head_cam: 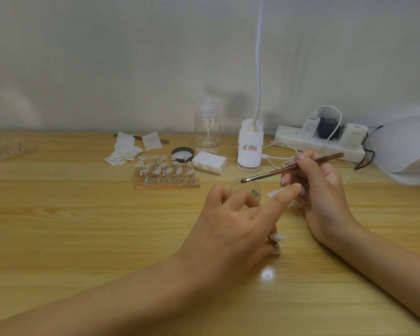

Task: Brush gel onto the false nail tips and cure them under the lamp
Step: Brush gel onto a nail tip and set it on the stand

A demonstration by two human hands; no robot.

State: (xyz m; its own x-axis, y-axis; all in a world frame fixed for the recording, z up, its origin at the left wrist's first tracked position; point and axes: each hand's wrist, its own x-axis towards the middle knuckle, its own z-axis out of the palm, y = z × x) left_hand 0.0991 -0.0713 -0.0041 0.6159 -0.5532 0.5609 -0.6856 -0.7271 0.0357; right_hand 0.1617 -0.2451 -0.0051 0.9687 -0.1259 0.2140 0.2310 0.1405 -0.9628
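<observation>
Plenty of room is showing on the near left of the wooden table point(83, 226), with bare wood running to the front edge, while the far side is crowding up along the wall: wipes point(126, 149), a rack of nail tips point(166, 172), a clear bottle point(207, 127), a desk lamp base point(250, 144), a power strip point(320, 141), and the white curing lamp point(403, 146) sitting hard against the right edge. The brush point(294, 167) is lying on a slant, handle end up and to the right, bristles pointing down-left and hovering over the rim of the small clear jar point(246, 189); whether they are touching it, I cannot tell. The right hand point(323, 190) is pinching the brush at mid-handle, fingers curling round it. The left hand point(240, 214) is lying in front of the jar, index finger stretching straight out to the right hand's fingers, the others loosely bent. Just under its thumb side a single nail tip point(278, 237) is standing on a small stand point(275, 251); the thumb is hidden, so whether that hand is gripping the stand I cannot tell.
</observation>
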